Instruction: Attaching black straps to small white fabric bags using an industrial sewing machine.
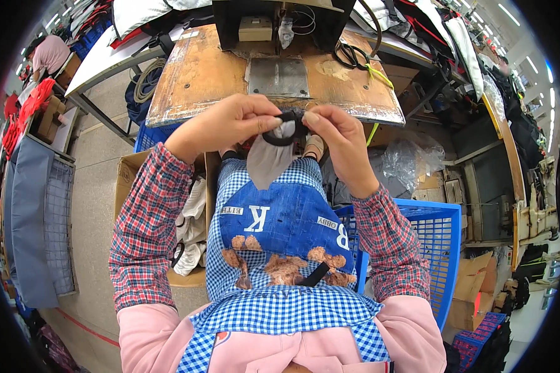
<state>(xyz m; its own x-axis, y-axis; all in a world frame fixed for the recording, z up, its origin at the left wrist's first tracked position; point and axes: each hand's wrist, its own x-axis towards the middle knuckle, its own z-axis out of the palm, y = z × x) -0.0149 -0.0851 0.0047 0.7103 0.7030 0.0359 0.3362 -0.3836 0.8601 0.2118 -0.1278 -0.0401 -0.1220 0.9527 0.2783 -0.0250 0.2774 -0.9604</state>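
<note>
Just in front of the near edge of a worn wooden work table (199, 74), I hold up a small grey cloth piece (269, 165) whose top is rimmed by a black band. My left hand (230, 126) pinches the band's left side between thumb and fingers. On the other side, my right hand (339, 137) is closed on the band with thumb and fingertips. The band forms a rounded loop, and the grey cloth hangs below it over my lap. Whether the cloth is a glove or a pouch does not show.
A dark machine housing (330, 31) stands at the table's back, before a metal plate (279, 78). Left of my legs, a cardboard box (127, 186) holds several grey-white cloth pieces (191, 230). A blue plastic basket (438, 233) is at my right, near clear plastic wrap (410, 163).
</note>
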